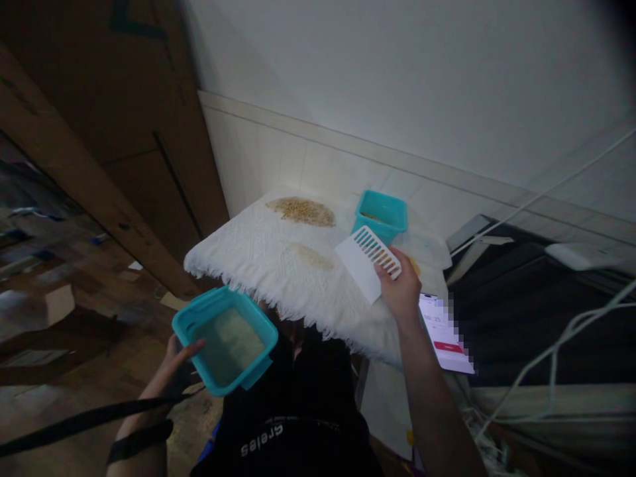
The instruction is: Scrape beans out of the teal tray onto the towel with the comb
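My left hand (171,371) has its fingers curled round a teal tub (226,341), near left; my right hand (401,291) pinches a white comb (366,260) over the cloth (258,252).

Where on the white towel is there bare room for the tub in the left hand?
The held tub in the left hand should fit the near-left corner of the towel, between fringe and pale grain pile. The right side is crowded: far teal tub, slotted scraper in the right hand.
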### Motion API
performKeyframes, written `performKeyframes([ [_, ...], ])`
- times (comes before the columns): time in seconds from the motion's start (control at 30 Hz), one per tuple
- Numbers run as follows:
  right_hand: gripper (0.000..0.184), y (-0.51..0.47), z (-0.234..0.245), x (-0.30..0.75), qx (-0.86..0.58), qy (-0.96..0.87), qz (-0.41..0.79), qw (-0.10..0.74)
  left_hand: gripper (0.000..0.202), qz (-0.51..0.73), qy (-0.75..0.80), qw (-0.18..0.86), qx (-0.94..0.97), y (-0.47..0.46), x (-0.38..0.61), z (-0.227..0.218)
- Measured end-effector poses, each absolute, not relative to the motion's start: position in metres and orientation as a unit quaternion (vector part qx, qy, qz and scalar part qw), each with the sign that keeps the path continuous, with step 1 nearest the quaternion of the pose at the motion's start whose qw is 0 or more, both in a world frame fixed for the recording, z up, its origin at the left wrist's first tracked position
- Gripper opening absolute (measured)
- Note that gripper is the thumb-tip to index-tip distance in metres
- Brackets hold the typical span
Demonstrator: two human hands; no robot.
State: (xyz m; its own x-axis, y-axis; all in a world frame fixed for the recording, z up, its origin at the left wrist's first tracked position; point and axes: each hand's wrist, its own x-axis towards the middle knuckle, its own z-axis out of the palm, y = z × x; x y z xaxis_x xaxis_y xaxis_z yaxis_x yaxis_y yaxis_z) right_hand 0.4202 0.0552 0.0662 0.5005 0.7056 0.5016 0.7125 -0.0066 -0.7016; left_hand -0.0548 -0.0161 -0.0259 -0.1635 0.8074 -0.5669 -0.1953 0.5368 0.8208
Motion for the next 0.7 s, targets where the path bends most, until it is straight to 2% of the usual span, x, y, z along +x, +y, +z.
performKeyframes([
  [0.1, 0.057, 0.049, 0.064, 0.417, -0.704, -0.511, -0.005, 0.493, 0.086, 0.421, 0.640, 0.607, 0.211, -0.018, -0.043, -0.038],
  [0.23, 0.052, 0.038, 0.064, 0.397, -0.716, -0.544, -0.009, 0.438, 0.086, 0.396, 0.584, 0.672, 0.227, -0.016, -0.014, -0.045],
  [0.37, 0.036, 0.031, 0.061, 0.384, -0.718, -0.592, -0.017, 0.367, 0.100, 0.384, 0.536, 0.710, 0.246, -0.011, 0.017, -0.045],
  [0.43, 0.032, 0.029, 0.059, 0.384, -0.719, -0.599, -0.036, 0.349, 0.098, 0.376, 0.507, 0.729, 0.265, -0.011, 0.029, -0.041],
  [0.7, 0.041, 0.014, 0.057, 0.384, -0.670, -0.646, -0.021, 0.364, 0.093, 0.348, 0.480, 0.741, 0.315, 0.004, 0.052, -0.020],
])
